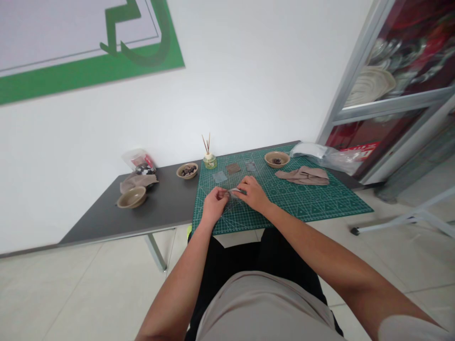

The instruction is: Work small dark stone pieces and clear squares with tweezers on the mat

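Over the green cutting mat (291,203), my left hand (215,206) and my right hand (253,194) meet with fingers pinched. Between them is a small, pale, thin piece (233,190), gripped at both ends; its kind is too small to make out. Just beyond my hands lie three small flat squares: a light blue one (219,177), a brown one (233,168) and a grey, partly see-through one (250,166). My fingers hide part of the held piece.
A bowl with a few dark bits (277,159), a crumpled brown cloth (304,175) and a clear plastic bag (325,156) are at right. To the left are a reed diffuser (210,161), a bowl of dark pieces (187,171) and another bowl (132,197).
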Tool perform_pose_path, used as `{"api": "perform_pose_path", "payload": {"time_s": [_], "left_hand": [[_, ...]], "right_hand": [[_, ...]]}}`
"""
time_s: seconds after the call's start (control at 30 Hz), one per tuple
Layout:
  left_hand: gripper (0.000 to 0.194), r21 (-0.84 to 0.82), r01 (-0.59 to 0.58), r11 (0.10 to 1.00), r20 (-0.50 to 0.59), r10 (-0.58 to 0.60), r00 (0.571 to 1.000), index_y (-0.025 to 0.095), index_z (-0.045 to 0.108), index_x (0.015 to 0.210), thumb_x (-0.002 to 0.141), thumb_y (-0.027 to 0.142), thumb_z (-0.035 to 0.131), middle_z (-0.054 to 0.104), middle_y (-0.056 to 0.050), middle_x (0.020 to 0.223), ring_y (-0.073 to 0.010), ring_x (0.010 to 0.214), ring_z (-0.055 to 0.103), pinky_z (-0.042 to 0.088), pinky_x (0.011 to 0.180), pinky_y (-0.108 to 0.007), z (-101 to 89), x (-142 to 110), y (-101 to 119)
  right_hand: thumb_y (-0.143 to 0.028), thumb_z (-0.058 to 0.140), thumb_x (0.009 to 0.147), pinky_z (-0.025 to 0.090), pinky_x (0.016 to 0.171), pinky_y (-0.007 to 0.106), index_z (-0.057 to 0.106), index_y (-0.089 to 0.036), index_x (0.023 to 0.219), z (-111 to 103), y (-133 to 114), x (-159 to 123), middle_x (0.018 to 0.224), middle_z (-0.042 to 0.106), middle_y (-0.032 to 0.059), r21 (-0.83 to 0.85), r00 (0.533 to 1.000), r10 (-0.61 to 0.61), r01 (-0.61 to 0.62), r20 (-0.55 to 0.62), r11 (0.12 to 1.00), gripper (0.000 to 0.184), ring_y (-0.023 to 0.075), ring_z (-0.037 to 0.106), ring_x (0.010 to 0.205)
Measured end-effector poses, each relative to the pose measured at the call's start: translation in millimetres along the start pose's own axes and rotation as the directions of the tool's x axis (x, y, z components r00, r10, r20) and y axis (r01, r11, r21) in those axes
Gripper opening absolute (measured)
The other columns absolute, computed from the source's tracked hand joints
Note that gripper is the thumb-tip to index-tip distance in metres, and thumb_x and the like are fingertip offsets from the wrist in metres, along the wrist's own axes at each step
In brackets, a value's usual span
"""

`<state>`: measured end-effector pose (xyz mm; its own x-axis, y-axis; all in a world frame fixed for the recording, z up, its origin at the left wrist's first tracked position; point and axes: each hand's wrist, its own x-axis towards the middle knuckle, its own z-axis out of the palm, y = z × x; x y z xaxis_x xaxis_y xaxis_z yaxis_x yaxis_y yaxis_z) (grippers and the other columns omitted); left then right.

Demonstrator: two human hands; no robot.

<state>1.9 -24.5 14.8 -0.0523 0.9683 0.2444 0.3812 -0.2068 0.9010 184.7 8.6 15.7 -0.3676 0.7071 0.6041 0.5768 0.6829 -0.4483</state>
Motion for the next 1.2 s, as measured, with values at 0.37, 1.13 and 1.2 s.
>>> {"api": "perform_pose_path", "payload": {"time_s": [0.37,1.13,1.2], "left_hand": [[0.039,-0.427,0.121,0.896,-0.037,-0.151,0.988,0.017,0.06,0.094,0.062,0.026,0.08,0.071,-0.001,0.071,-0.0153,0.065,0.068,0.053,0.069,-0.029,10.9,3.7,-3.3],[0.006,-0.052,0.063,0.997,-0.151,-0.07,0.986,0.017,0.063,0.074,0.073,0.023,0.064,0.065,0.002,0.064,-0.012,0.059,0.059,0.046,0.06,-0.023,8.7,-4.0,3.8],[0.009,-0.075,0.085,0.994,-0.15,-0.096,0.984,0.017,0.062,0.074,0.074,0.026,0.065,0.066,0.002,0.063,-0.0126,0.059,0.061,0.046,0.06,-0.024,8.6,-5.5,5.5]], "right_hand": [[-0.019,0.053,0.092,0.051,0.09,0.033,0.068,-0.024,0.117,4.5,-7.1,7.2,0.109,0.074,0.0036,0.28,0.972,0.15,-0.197,0.182,0.94,0.029,0.0185,0.07,0.1],[-0.006,0.051,0.085,0.04,0.113,0.04,0.056,-0.019,0.135,23.5,-14.6,-5.7,0.142,0.055,0.0073,0.01,0.975,-0.139,0.14,0.174,0.99,0.053,0.019,0.05,0.132],[-0.006,0.05,0.086,0.041,0.112,0.041,0.056,-0.02,0.136,24.3,-14.4,-6.2,0.142,0.054,0.0071,-0.008,0.978,-0.118,0.121,0.17,0.993,0.052,0.0191,0.051,0.131]]}}
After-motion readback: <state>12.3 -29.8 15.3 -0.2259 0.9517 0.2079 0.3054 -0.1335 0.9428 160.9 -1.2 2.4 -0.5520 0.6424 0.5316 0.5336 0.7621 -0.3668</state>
